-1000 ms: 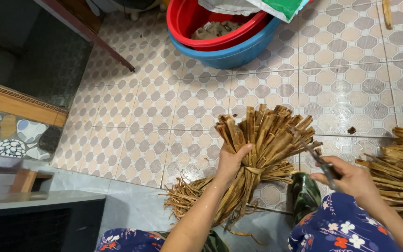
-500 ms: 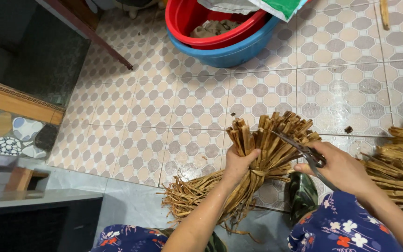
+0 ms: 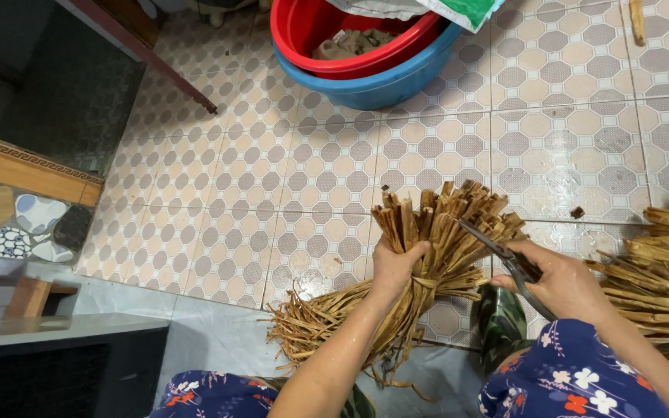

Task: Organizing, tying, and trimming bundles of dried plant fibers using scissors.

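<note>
Head view: left hand (image 3: 393, 267) is gripping a tied bundle of dried brown strips (image 3: 427, 255), fingers (image 3: 416, 251) clamped around it just above the tie band. Bundle is lying low over the tiled floor (image 3: 311, 178), in front of the person's knees; cut ends are fanning up and away from the camera, and the loose frayed ends are trailing down-left toward the floral-print clothing (image 3: 574, 379). Bundle is sitting tilted, not upright.

Right hand (image 3: 563, 282) is holding scissors (image 3: 505, 251), fingers closed around the handles. Blades are standing slightly apart, with the tips touching the right edge of the bundle's fanned top. Cannot tell whether any strip is lying between the blades.

Second pile of the same dried strips (image 3: 667, 271) is lying on the floor at the right edge, just beside the right forearm, apart from the held bundle. Small brown offcut (image 3: 577, 212) is sitting on a tile between the two piles.

Red basin (image 3: 334, 39) is nesting inside a blue basin (image 3: 373, 81) at the top, well apart from the hands, with pale material inside. Dark wooden rail (image 3: 172, 66) is running diagonally at top left. Mosaic-patterned step with a wood edge (image 3: 17, 193) is showing at the left.
</note>
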